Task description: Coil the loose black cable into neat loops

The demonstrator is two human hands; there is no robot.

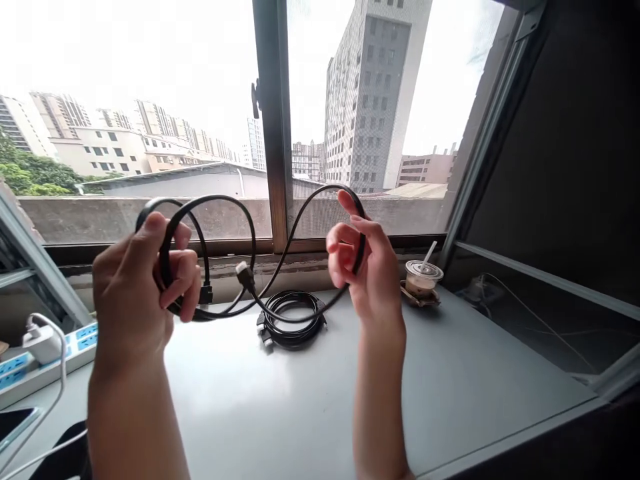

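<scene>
My left hand (143, 280) is closed around looped turns of a black cable (280, 257), held up above the grey table (450, 387). My right hand (363, 263) is raised to the right, fingers curled around the same cable where it arcs over. Two plug ends (245, 273) hang between my hands. A second black cable, coiled and tied (291, 319), lies flat on the table below and between the hands.
A plastic cup with a straw (423, 277) stands at the back right near the window frame (273, 127). A white and blue power strip with a charger (45, 350) lies at the left edge. A phone (15, 423) sits at the lower left.
</scene>
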